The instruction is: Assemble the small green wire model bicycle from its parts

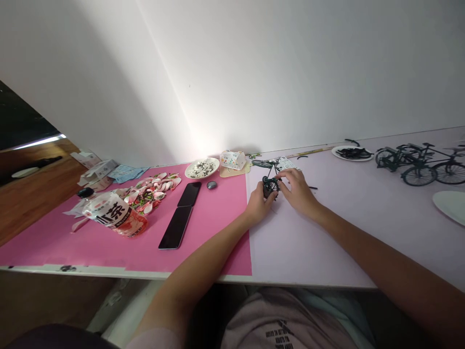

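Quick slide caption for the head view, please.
Left hand and right hand on a small dark model bicycle, similar bicycles to the right, a bottle to the left.

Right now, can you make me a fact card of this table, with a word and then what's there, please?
Left hand: holding a small dark bicycle near one wheel
Right hand: fingers at the same bicycle
On the pink cover: bottle, two black phone-like slabs, pink and green pieces
Near the wall: dish of white and dark bits
On the pale side: more small bicycles, plate holding black pieces
At the right edge: another white plate, partly cut off
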`<state>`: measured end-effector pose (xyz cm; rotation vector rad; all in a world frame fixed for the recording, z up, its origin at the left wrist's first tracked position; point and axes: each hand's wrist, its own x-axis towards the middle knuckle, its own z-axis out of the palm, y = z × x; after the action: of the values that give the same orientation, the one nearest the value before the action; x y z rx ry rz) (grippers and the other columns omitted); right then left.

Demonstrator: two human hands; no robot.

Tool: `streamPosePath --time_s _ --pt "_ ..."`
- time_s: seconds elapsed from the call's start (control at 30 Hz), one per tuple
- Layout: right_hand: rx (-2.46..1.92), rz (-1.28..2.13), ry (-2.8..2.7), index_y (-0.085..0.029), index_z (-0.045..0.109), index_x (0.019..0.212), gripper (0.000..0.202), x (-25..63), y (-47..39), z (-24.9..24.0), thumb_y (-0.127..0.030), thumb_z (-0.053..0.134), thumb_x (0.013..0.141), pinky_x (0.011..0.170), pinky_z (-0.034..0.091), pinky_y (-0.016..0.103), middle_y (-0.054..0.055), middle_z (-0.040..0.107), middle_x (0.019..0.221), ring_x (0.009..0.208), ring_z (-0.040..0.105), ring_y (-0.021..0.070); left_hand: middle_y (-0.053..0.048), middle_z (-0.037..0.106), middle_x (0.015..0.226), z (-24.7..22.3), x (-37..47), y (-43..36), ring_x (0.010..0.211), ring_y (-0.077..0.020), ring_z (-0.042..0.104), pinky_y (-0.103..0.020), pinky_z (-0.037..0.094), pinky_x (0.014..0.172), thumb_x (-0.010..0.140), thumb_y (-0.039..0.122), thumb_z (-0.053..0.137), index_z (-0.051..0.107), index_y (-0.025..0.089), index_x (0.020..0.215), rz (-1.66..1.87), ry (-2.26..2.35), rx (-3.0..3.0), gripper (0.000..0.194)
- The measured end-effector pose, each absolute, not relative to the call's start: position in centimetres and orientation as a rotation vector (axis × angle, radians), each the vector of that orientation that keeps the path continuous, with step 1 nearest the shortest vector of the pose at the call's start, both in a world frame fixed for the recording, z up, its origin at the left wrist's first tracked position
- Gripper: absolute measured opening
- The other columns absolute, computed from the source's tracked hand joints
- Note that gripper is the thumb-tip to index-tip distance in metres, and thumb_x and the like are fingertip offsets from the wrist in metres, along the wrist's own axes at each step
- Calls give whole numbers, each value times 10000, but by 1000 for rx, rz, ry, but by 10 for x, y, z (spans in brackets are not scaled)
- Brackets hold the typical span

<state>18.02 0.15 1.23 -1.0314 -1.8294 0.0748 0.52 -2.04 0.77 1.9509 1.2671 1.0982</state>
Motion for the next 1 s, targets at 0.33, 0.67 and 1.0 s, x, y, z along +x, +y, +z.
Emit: streamPosePath --time_s 0.33,0.67,1.0 --pt "-1027 93 -1833 -273 643 1057 149 178 1 12 -225 540 961 1041 475 535 104 643 1128 1178 579 314 -12 666 869 6 5 -20 729 -145 583 -261 400 669 955 348 637 482 206 1051 1135 1255 1935 231" --pt "-1108 24 -1700 -274 625 1056 210 190 6 22 -190 576 870 1029 476 546 111 611 1114 1128 562 333 -38 689 886 3 6 -12 771 -157 616 -283 483 720 933 394 683 526 187 1003 1204 1356 1708 270" --pt "-1149 -34 -1540 -270 492 1186 330 207 17 23 -191 552 872 933 509 501 109 597 1185 1116 562 302 -154 697 1168 -8 8 0 985 -192 725 -408 609 960 879 339 768 574 115 1101 1352 932 1252 370"
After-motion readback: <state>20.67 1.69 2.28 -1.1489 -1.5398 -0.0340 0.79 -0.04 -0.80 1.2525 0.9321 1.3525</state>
